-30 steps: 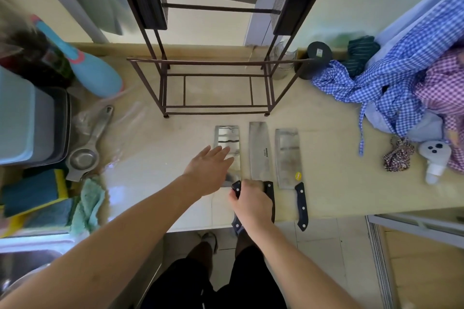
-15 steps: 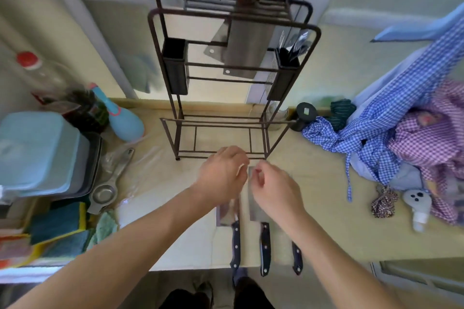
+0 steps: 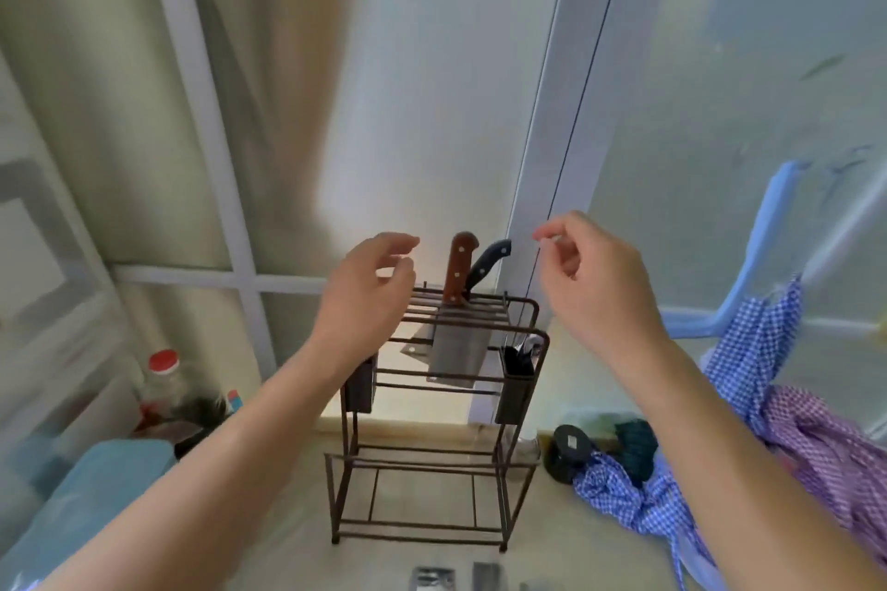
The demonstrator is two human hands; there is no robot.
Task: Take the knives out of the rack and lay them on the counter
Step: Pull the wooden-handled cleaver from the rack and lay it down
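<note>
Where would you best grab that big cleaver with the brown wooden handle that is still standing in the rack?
By the brown wooden handle, from above. It sticks up clear of the dark metal rack while the broad steel blade hangs down between the bars, so probably lift it straight up.

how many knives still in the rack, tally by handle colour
brown-handled cleaver: 1
black-handled knife: 1
total in the rack: 2
Both hands, left and right, are raised near the handles, empty.
</note>
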